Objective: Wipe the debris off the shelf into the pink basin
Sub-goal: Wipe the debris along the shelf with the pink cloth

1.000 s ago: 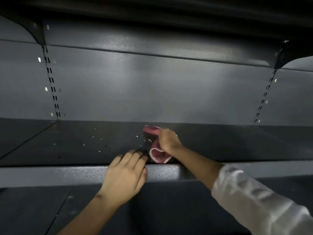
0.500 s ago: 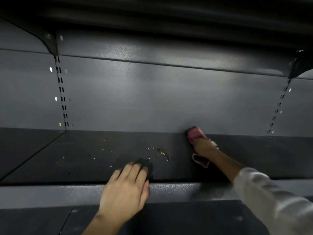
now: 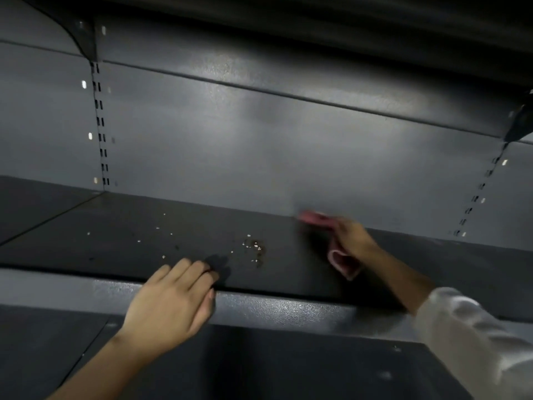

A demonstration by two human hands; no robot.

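Closest to the camera is a lower dark grey metal shelf, dim and plain. Above it runs the dark grey metal shelf's pale front lip, a long smooth band going from side to side.

The left hand lies flat over that front lip, palm down. Its fingers are spread out a little and reach onto the shelf top. It holds nothing.

Just past the front lip is the flat dark grey metal shelf top. A scatter of small pale and brown crumbs lies on it, a short way behind the front lip and just to the right of the left fingers. More tiny pale bits are dotted further left. The crumbs sit in a small clump with loose ones around it.

To the right of the crumbs, well apart from them, the right hand is closed around a soft pink cloth. One end of the cloth pokes out near the back wall and another end hangs out by the wrist. The hand and cloth look blurry. A white sleeve covers the arm and crosses the front lip.

Between the crumbs and the cloth the shelf top is bare. So is the part far right.

Furthest back stands the grey metal back wall, shiny in the middle. Two slotted strips run up it, one at each side. A dark upper shelf hangs over everything.
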